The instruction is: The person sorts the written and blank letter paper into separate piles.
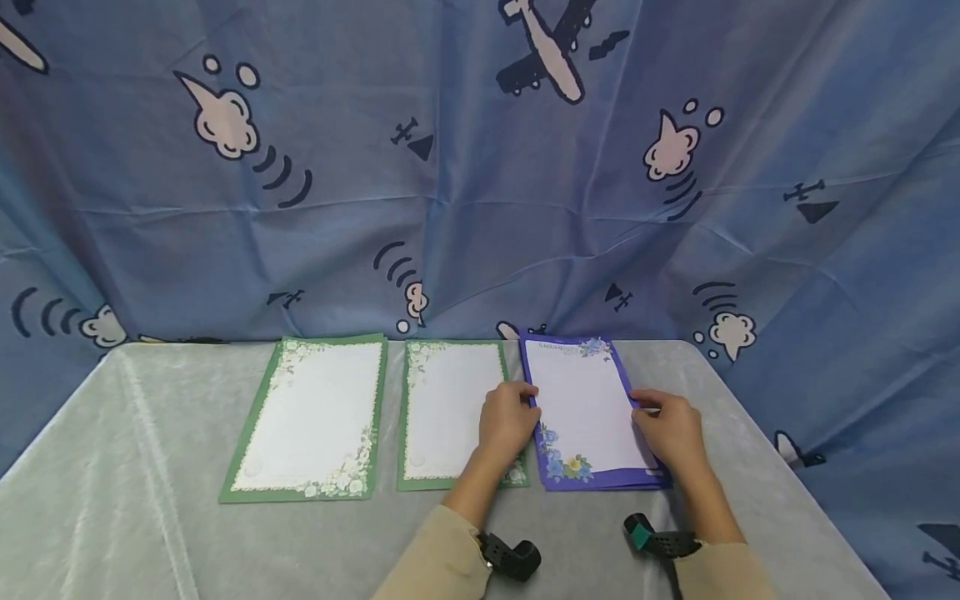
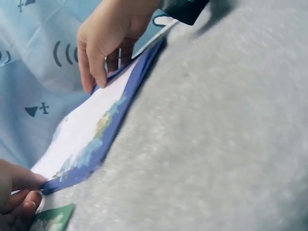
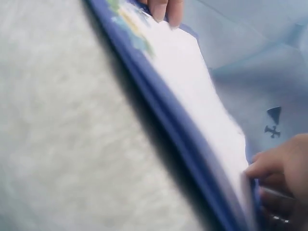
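Observation:
A stack of purple-bordered paper sheets with blue and yellow flowers is on the right part of the table. The left hand pinches its left edge, thumb on top, as the left wrist view shows at that hand. At the opposite edge, the right hand grips the paper between thumb and fingers. In the right wrist view the near border of the sheets looks layered, with a dark shadow beneath. A green-bordered sheet lies just left, partly covered by the left hand and forearm.
Another green-bordered stack of sheets with white flowers lies farther left. All the paper is on a grey cloth-covered table. Behind its far edge hangs a blue curtain printed with planes and clouds.

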`<state>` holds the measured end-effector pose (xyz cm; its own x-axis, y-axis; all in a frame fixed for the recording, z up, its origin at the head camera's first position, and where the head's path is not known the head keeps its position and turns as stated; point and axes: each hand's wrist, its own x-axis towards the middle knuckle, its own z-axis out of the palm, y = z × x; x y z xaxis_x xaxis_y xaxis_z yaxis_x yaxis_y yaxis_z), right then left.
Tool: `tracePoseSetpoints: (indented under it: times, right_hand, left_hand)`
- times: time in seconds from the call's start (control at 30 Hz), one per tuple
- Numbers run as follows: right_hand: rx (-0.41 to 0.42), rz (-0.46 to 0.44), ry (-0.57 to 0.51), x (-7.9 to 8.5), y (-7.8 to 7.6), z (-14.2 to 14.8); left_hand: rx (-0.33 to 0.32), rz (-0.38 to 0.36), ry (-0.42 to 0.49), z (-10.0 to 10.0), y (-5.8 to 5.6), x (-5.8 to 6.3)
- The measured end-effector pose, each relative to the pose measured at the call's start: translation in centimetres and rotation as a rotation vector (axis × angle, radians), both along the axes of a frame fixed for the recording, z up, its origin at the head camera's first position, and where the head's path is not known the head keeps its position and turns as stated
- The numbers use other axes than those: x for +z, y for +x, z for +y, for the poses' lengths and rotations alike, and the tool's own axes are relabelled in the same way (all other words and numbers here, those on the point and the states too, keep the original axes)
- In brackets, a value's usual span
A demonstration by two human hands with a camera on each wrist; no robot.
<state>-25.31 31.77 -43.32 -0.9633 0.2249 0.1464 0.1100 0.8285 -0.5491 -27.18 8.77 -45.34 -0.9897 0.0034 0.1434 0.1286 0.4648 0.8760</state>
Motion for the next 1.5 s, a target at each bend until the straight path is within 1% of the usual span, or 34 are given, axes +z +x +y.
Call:
tracePoseSetpoints:
  times: [0.13,0.3,0.43,0.6,0.7,0.8,0.9,0.97,1.03,1.1,1.17,1.23,1.3,1.37,1.43,1.5]
  right_hand:
    - [0.009,-0.006,0.014,-0.4,0.0,-0.2]
    - [0.018,-0.020,0.060,-0.6,0.1,-0.6]
    - [0.025,-0.065,0.102,-0.9,0.0,-1.0]
    - [0.030,-0.091,0.104,-1.2,0.0,-1.5]
    - [0.027,-0.100,0.105,-1.2,0.0,-1.6]
    - [0.021,-0.119,0.112,-1.0,0.0,-1.6]
    - [0.014,-0.128,0.121,-0.3,0.1,-1.8]
    - [0.015,-0.101,0.125,0.4,0.3,-2.0]
    - [0.028,-0.043,0.117,1.2,0.5,-2.3]
    - [0.060,0.023,0.097,2.1,0.7,-3.0]
    - [0.105,0.077,0.067,2.8,0.8,-3.9]
    - [0.159,0.109,0.024,3.4,1.0,-5.2]
    - [0.211,0.118,-0.028,3.6,1.1,-6.6]
    - [0.258,0.111,-0.078,3.5,1.1,-8.0]
    - [0.290,0.097,-0.124,3.0,1.2,-9.3]
    - [0.314,0.074,-0.163,2.4,1.4,-10.4]
  left_hand:
    - [0.022,0.032,-0.070,0.2,0.1,-0.1]
    - [0.055,0.072,-0.128,0.3,0.5,-0.2]
    - [0.081,0.102,-0.144,0.3,0.7,-0.3]
    - [0.086,0.100,-0.157,0.2,0.8,-0.5]
    - [0.077,0.090,-0.160,0.1,0.9,-0.4]
    - [0.048,0.090,-0.155,0.1,1.1,-0.2]
    - [0.000,0.097,-0.144,0.0,1.2,0.4]
    - [-0.029,0.106,-0.150,-0.3,1.4,1.0]
    - [-0.059,0.102,-0.153,-0.9,1.6,2.0]
    - [-0.085,0.095,-0.160,-2.0,1.9,3.1]
    - [-0.097,0.084,-0.180,-3.4,2.1,4.2]
    - [-0.097,0.083,-0.208,-5.1,2.4,4.9]
    - [-0.080,0.089,-0.251,-6.9,2.6,5.2]
    - [-0.063,0.098,-0.280,-8.7,2.9,5.3]
    - [-0.047,0.105,-0.301,-10.4,3.2,5.0]
    - [-0.031,0.091,-0.305,-11.9,3.5,4.6]
